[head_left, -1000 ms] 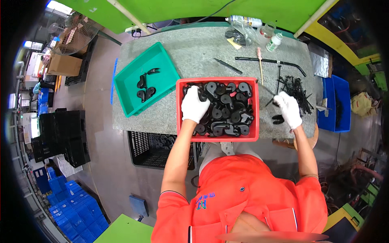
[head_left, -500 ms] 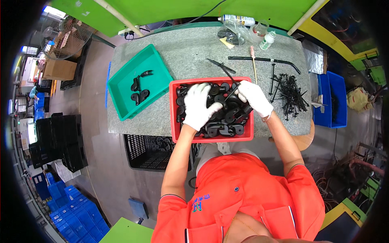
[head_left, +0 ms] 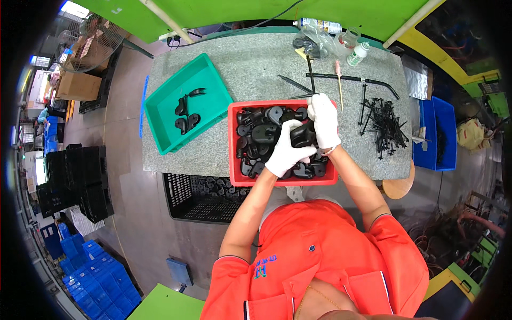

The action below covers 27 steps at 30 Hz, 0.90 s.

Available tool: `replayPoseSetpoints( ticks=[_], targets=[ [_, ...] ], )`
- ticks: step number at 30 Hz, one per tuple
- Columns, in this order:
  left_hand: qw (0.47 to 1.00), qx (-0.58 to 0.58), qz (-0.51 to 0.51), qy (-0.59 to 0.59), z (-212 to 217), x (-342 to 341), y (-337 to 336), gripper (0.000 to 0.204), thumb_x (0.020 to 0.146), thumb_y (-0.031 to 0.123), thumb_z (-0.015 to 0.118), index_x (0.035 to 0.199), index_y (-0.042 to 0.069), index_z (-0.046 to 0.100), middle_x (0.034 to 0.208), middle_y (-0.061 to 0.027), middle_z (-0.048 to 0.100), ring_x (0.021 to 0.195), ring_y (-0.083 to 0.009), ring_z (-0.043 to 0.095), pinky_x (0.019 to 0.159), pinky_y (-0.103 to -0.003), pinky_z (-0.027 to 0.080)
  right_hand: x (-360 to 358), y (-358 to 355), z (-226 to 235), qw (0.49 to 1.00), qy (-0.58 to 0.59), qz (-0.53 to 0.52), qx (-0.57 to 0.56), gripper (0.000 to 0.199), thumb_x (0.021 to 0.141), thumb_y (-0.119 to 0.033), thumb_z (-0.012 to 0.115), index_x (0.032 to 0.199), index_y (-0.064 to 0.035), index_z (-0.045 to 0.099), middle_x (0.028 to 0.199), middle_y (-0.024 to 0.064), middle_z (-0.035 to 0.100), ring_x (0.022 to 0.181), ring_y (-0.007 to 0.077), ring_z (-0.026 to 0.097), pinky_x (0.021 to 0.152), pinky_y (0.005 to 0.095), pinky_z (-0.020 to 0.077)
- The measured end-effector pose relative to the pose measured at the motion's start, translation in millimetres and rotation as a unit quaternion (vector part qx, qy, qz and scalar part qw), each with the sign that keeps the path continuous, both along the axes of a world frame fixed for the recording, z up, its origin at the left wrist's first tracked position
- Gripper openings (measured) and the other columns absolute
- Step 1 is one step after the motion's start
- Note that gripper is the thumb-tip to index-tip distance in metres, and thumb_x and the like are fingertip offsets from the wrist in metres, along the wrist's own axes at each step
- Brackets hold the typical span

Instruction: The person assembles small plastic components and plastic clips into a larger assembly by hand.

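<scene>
Both of my hands wear white gloves and work over a red bin (head_left: 232, 144) full of rounded black plastic parts (head_left: 264, 133). My left hand (head_left: 290, 152) is curled around one such black part (head_left: 303, 135), thumb and fingers on either side of it. Close beside it, my right hand (head_left: 324, 120) has its fingers closed on a thin black rod (head_left: 311, 74), which points away from me past the bin's far edge. The rod's near end is hidden by the glove, so whether it touches the black part cannot be seen.
A green tray (head_left: 154, 125) with a few black parts stands to the left. On the right lie a pile of thin black pins (head_left: 386, 125), a bent black bar (head_left: 368, 81) and a screwdriver (head_left: 340, 82). A white bottle (head_left: 357, 54) and spray can (head_left: 322, 25) are at the back.
My left hand has moved right from over the bin's middle and now grips a black part. My right hand has drawn in beside it, and the rod has swung to point away from me.
</scene>
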State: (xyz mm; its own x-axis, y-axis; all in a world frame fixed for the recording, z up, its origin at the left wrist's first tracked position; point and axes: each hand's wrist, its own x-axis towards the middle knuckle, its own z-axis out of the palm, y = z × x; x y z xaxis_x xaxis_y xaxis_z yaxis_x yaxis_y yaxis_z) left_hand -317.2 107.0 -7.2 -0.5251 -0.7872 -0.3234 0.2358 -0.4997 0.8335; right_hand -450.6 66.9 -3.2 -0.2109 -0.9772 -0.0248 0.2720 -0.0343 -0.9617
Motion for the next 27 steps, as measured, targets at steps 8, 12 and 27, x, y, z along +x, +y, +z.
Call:
replayPoseSetpoints(
  ticks=[8,12,27],
  targets=[
    [0.978,0.078,0.175,0.086,-8.3,-5.0,3.4,0.040,0.078,-0.004,0.065,0.114,0.004,0.052,0.094,-0.0090,0.060,0.068,-0.0137,0.061,0.051,-0.023,0.052,6.0,-5.0,-14.6,0.981,-0.193,-0.019,-0.012,0.024,0.098,-0.022,0.041,0.080,-0.0089,0.049,0.059,-0.0049,0.037,0.051,0.0057,0.030,0.048,0.0217,0.0256],
    [0.989,0.028,0.133,0.066,-12.8,-6.3,2.1,0.037,0.077,-0.005,0.065,0.111,0.003,0.052,0.090,-0.0096,0.061,0.074,-0.0165,0.061,0.052,-0.025,0.049,-16.5,-4.4,-27.6,0.864,-0.501,0.040,0.025,0.031,0.099,-0.026,0.037,0.070,-0.0138,0.039,0.057,-0.0036,0.036,0.049,0.0087,0.032,0.047,0.0238,0.0274],
    [0.952,-0.239,0.044,-0.186,-4.4,-29.1,8.7,0.031,0.065,0.004,0.077,0.094,0.004,0.063,0.101,-0.0096,0.055,0.092,-0.0253,0.057,0.080,-0.033,0.048,-92.3,-0.7,-17.4,0.845,-0.516,-0.023,-0.137,0.029,0.098,-0.032,0.040,0.079,-0.0120,0.047,0.056,-0.0040,0.033,0.048,0.0095,0.031,0.050,0.0263,0.0295]
  ],
)
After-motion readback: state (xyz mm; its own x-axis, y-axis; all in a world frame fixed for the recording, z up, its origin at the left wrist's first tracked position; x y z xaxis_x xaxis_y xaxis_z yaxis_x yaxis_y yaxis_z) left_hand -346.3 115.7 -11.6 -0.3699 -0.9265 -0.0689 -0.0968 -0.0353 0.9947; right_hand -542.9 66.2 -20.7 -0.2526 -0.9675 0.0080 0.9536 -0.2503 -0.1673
